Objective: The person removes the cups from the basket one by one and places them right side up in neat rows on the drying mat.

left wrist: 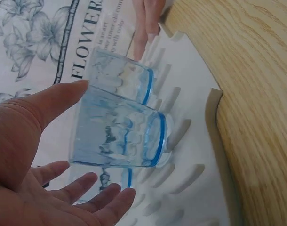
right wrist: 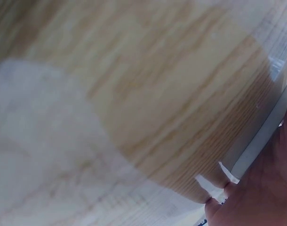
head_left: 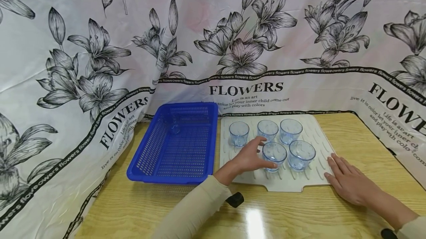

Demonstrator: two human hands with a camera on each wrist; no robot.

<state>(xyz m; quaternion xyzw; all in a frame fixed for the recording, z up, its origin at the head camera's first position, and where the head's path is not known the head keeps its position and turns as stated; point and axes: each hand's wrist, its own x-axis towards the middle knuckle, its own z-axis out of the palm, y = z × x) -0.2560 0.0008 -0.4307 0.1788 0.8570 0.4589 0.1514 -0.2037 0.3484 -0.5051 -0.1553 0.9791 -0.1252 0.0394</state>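
Observation:
My left hand [head_left: 247,156] reaches around the front-left clear blue glass [head_left: 274,154], thumb on the near side and fingers on the far side. In the left wrist view the thumb is by the rim of that glass [left wrist: 117,129], and the fingers are spread below without closing on it. Several such glasses stand upright on a white ridged drying mat [head_left: 247,178], including a front-right glass [head_left: 300,155] and a back-left glass [head_left: 239,134]. My right hand [head_left: 352,179] lies flat on the table, fingertips at the mat's right edge.
A blue perforated plastic basket [head_left: 166,179] stands left of the mat, with a clear glass [head_left: 174,125] at its far left corner. A floral curtain [head_left: 246,57] closes off the back and sides of the wooden table [head_left: 339,130].

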